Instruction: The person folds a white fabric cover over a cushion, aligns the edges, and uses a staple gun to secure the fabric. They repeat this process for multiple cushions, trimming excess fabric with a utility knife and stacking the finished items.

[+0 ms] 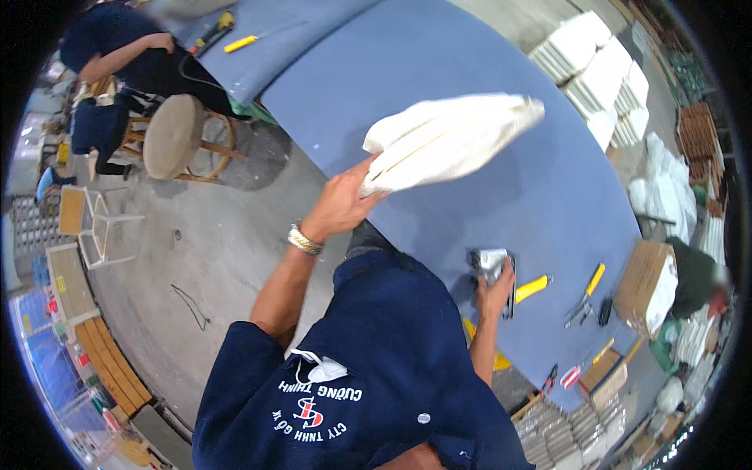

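Note:
My left hand (342,200) grips the near left end of a cream, fabric-covered pad (450,141) that looks like a chair seat cushion. The pad is tilted, held over the blue-covered table (352,66), its narrow end pointing to the far right. On the right, my right hand (495,291) is closed around a silver and black staple gun (491,262) at the table's near side. A yellow tool handle (534,288) lies just right of that hand. Part of the staple gun's grip is hidden by my fingers.
Yellow-handled pliers (586,298) lie on the table's right part, beside a cardboard box (644,286). A yellow-handled screwdriver (241,44) is at the far left. White pads are stacked (587,66) beyond the table. A round stool (172,137) stands left, near another person (117,47).

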Demonstrator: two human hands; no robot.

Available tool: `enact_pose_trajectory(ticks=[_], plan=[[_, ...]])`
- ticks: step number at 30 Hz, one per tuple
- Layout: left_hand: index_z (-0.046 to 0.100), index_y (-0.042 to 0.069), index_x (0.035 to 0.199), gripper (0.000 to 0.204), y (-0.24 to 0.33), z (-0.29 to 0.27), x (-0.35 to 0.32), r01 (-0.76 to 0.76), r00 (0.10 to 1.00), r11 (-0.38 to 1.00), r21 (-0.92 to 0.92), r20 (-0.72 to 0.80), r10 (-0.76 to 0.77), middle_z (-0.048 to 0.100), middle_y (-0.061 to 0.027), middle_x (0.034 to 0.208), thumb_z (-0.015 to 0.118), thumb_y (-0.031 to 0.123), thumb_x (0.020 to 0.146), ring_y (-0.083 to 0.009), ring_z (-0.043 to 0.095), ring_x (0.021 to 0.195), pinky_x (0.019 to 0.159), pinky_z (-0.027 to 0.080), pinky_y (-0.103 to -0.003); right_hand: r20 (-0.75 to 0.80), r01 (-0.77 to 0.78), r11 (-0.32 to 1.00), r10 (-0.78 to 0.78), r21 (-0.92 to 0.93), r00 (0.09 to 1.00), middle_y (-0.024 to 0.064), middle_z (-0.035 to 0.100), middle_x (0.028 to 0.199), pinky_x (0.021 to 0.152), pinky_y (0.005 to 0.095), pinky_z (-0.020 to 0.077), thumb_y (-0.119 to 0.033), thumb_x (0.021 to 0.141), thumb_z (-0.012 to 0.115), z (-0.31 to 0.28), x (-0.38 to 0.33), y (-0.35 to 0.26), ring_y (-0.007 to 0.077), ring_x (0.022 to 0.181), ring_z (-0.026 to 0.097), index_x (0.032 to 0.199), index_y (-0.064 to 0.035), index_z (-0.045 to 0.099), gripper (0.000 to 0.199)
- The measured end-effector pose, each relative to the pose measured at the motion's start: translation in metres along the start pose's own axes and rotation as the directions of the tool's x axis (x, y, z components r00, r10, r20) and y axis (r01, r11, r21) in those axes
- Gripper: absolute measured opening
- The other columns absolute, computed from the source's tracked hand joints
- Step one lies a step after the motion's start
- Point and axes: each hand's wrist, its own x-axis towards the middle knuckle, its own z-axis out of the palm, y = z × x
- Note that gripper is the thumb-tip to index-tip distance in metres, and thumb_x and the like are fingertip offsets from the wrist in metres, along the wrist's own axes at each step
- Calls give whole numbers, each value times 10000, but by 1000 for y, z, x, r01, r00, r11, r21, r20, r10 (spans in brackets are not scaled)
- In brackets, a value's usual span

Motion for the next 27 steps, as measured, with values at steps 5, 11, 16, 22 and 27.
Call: enact_pose_trajectory(ticks=[5, 11, 16, 22, 27], plan=[[507, 111, 1495, 791, 46, -135, -2, -181, 958, 938, 297, 268, 100, 600, -145, 1448, 784, -4, 763, -367, 596, 1294, 1076, 497, -483, -44, 38, 999, -37, 10, 998, 247, 553, 1446, 1150, 511, 383, -139, 819, 782, -23, 19, 20, 440, 1364, 491, 1400, -23, 572, 629], [575, 141, 1452, 842, 95, -150, 20, -330, 910, 853, 404, 378, 173, 556, -94, 1509, 772, -115, 674, -343, 461, 1436, 1217, 370, -465, -129, 554, 806, -539, 208, 833, 173, 554, 1489, 1171, 482, 370, -294, 849, 794, -110, 84, -188, 376, 1388, 493, 1416, -93, 591, 635], [468, 125, 1543, 813, 118, -121, 53, -549, 835, 696, 463, 265, 482, 457, -135, 1591, 731, -52, 794, -338, 350, 1514, 1255, 292, -448, 121, 596, 712, -674, 372, 729, 213, 584, 1440, 1108, 466, 440, -395, 807, 819, -72, 112, -242, 393, 1318, 559, 1439, -55, 555, 765], [72, 86, 1662, 888, -60, 76, 91, -70, 977, 969, -237, -215, 18, 108, -147, 1725, 613, 406, 1035, -276, 148, 1579, 1272, 184, -390, 104, 627, 773, -635, 98, 766, 252, 712, 1133, 843, 497, 562, -424, 875, 720, -57, 113, -275, 426, 972, 708, 1412, 3, 561, 704], [212, 49, 1633, 852, 38, 93, 85, 197, 980, 497, -845, 165, -108, 313, -121, 1656, 604, 493, 1021, -230, 354, 1485, 1206, 341, -383, 26, 513, 854, -513, -86, 858, 266, 731, 924, 728, 536, 561, -468, 910, 651, -96, 108, -287, 443, 801, 719, 1307, 34, 624, 641]])
